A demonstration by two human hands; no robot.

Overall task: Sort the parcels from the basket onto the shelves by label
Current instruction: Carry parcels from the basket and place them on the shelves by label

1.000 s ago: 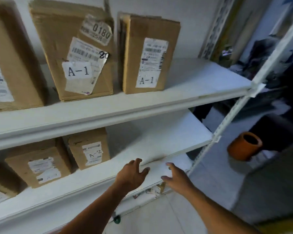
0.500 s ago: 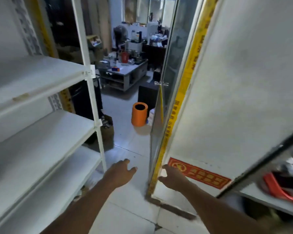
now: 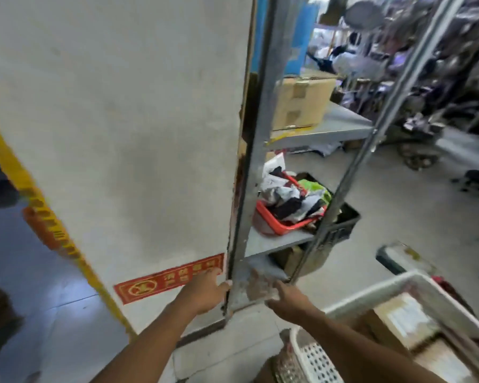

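White basket point(image 3: 310, 352): perforated plastic, at 5 o'clock in your view, its rim running up toward 3 o'clock.
Parcels point(image 3: 407, 319): brown cardboard boxes with pale labels lie inside that basket (the label text is too blurred to read).
Left hand point(image 3: 205, 291): yours, empty, fingers loosely spread, stretched out at 6 o'clock in front of the red wall sign point(image 3: 169, 280).
Right hand point(image 3: 288, 299): also empty, fingers relaxed and apart, held just beside the basket rim at 5 o'clock; you are gripping nothing.
Metal rack point(image 3: 257, 150): grey upright rising from between your hands toward 12 o'clock, with grey shelves off to its right.
Red tray point(image 3: 277, 225): sits on the lower shelf at 3 o'clock, heaped with crumpled bags and cloth.
Cardboard box point(image 3: 302, 103): taped, on the upper shelf at 1 o'clock.
Black crate point(image 3: 340, 225): just behind the red tray.
Yellow tape point(image 3: 17, 172): slants down the wall edge at 9 o'clock.
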